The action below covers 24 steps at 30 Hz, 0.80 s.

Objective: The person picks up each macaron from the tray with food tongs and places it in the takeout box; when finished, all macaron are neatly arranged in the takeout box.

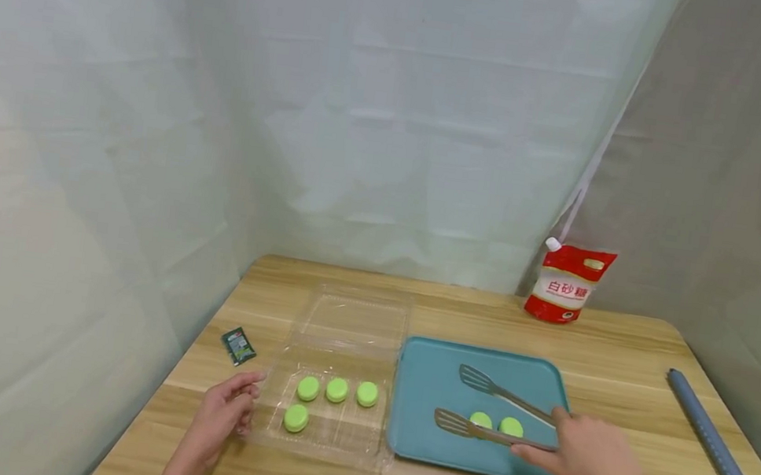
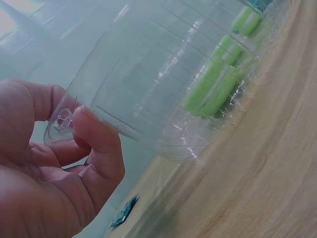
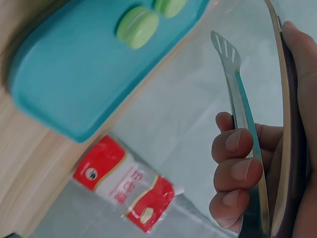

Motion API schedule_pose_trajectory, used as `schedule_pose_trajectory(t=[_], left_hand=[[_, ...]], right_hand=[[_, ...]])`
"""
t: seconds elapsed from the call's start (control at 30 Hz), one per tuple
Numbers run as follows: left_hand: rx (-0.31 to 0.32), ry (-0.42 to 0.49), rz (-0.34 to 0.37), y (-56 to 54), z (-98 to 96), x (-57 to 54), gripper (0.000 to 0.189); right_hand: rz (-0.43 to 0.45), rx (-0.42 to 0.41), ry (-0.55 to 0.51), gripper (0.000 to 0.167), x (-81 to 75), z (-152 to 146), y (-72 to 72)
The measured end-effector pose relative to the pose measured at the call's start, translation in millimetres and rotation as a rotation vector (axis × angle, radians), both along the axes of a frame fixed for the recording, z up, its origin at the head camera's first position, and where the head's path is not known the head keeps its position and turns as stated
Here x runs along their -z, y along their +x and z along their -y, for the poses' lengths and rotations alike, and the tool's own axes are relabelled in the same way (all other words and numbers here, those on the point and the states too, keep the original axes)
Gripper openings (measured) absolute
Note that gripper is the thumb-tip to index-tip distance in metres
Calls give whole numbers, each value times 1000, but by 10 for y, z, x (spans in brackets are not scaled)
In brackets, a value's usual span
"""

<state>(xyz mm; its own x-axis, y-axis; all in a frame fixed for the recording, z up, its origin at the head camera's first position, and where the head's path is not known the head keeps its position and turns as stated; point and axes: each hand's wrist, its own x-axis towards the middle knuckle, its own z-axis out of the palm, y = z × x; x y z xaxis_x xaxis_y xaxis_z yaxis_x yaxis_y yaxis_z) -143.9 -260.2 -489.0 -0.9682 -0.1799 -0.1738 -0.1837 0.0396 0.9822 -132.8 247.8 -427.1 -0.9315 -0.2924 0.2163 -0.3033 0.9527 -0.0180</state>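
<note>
My left hand point(image 1: 221, 416) pinches the left edge of a transparent plastic box point(image 1: 356, 434), thumb and fingers at its rim in the left wrist view. The box lies with its lid folded back, and several green macarons point(image 1: 336, 390) sit in its base. In my right hand point(image 1: 599, 458) is a pair of metal tongs point(image 1: 492, 435) with slotted ends, fingers curled round one arm and the thumb along the other. The tongs' arms are spread apart over a blue tray point(image 1: 430, 378), with nothing between them. Two green macarons point(image 3: 137, 27) lie on the tray, partly covered by the near arm in the head view.
At the back right stands a red and white sugar pouch point(image 1: 562, 284). A small dark green packet point(image 1: 239, 346) lies left of the box. Along the table's right edge runs a long grey-blue bar point(image 1: 721, 454). Pale curtains point(image 1: 396, 113) hang behind the wooden table point(image 1: 464, 311).
</note>
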Motion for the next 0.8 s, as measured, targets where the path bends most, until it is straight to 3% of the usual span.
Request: schedule_pose_trajectory(t=[0.43, 0.8], left_hand=[[-6, 8, 10, -13, 20, 3, 50], [8, 7, -8, -15, 11, 9, 50]], right_hand=[[5, -9, 85, 69, 36, -263, 72], [-52, -60, 111, 54, 94, -340, 66]])
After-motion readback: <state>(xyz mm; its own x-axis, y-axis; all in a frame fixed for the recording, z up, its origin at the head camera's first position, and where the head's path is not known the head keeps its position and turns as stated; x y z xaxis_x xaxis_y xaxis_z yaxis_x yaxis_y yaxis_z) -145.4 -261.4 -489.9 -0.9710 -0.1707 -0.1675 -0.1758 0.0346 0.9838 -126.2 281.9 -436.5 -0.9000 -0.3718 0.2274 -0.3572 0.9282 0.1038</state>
